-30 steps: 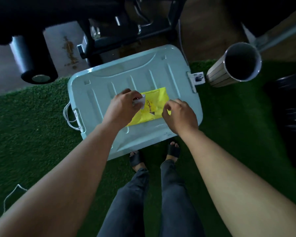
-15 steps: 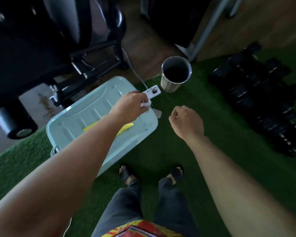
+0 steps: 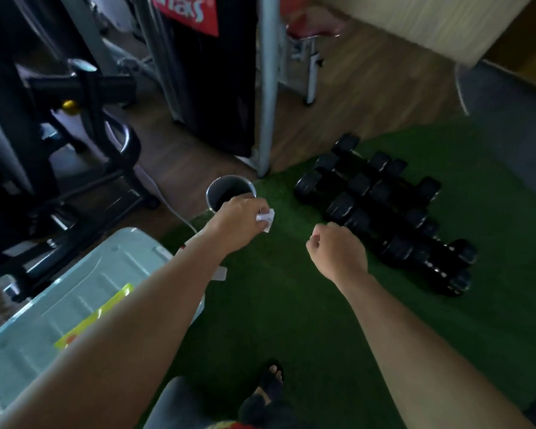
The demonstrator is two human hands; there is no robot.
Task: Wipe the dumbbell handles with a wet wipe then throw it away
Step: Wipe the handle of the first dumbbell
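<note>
Head view: fingers (image 3: 256,210) of the left hand (image 3: 237,222) pinch a crumpled white wipe (image 3: 266,218). The arm is stretched forward, with the hand over the near rim of a metal bin (image 3: 229,178) whose inside is too dark to read. The right hand (image 3: 338,252) is curled in a fist, holding nothing, near the black dumbbells (image 3: 384,212) on the green turf (image 3: 291,305). A yellow packet (image 3: 106,305) lies on the lid of a pale box (image 3: 75,289).
</note>
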